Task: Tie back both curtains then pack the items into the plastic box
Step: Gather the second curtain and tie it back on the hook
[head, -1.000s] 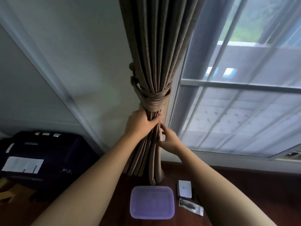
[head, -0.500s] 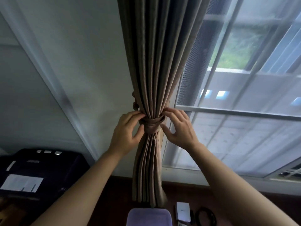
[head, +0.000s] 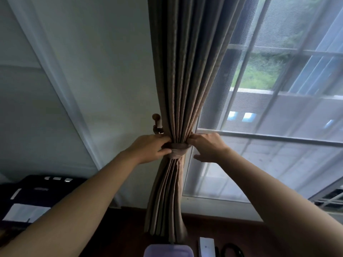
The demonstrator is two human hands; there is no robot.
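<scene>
Brown curtain point(head: 185, 71), gathered beside the window point(head: 269, 127), tieback point(head: 177, 152) circling its waist. My left grip point(head: 148, 148) is pinching the tieback's left end below the wall hook point(head: 156, 123); my right grip point(head: 207, 147) is curling fingers round its right end, thumb spread. Plastic box point(head: 168, 251) is lying on the floor beneath.

The one head camera is looking forward and a little downward, staying close to the curtain point(head: 182, 75) beside the window point(head: 274, 101).
</scene>
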